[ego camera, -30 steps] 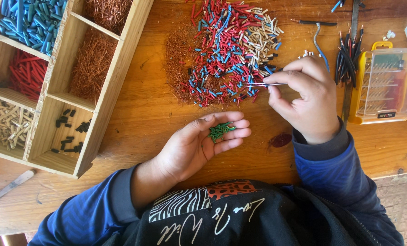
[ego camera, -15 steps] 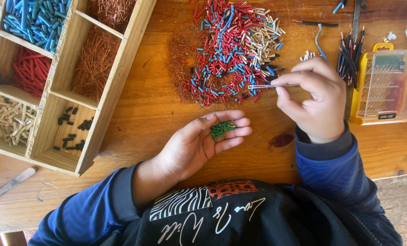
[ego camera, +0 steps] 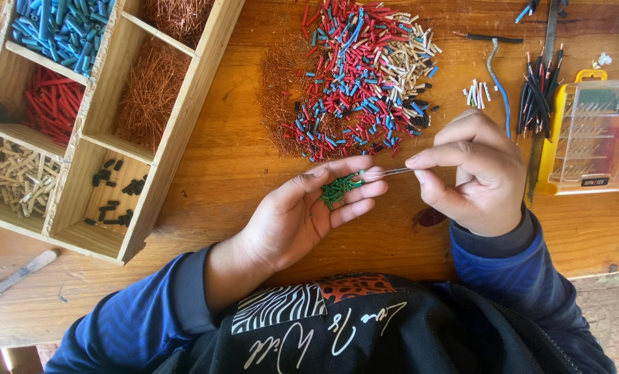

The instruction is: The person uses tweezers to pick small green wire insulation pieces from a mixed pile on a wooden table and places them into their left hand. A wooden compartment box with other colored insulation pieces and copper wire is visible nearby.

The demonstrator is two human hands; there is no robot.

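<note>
Holding my left hand (ego camera: 302, 215) palm-up over the worktop (ego camera: 233, 166), I am cupping a small heap of green sleeve pieces (ego camera: 337, 190) at the base of my loosely curled fingers, which are lying open rather than closed around them. My right hand (ego camera: 479, 176) is pinching a thin pair of tweezers (ego camera: 385, 172) between thumb and forefinger, the other fingers folded in, and the tips are reaching the edge of the green heap; whether they are gripping a piece right now I cannot tell, since the tips are too fine to read. These pieces are looking very light and slick, short cut tubes that I judge would roll or scatter at a nudge, so I am thinking each is best taken across its middle with a gentle squeeze, not by an end. Beyond my hands, a mixed pile of red, blue and beige pieces (ego camera: 365, 76) is lying on a spread of copper strands (ego camera: 281, 90). A wooden divided tray (ego camera: 184, 125) is sitting to the left, with sorted blue, red, beige, black and copper bits in separate compartments, and a yellow tool case (ego camera: 586, 135) is standing to the right.
</note>
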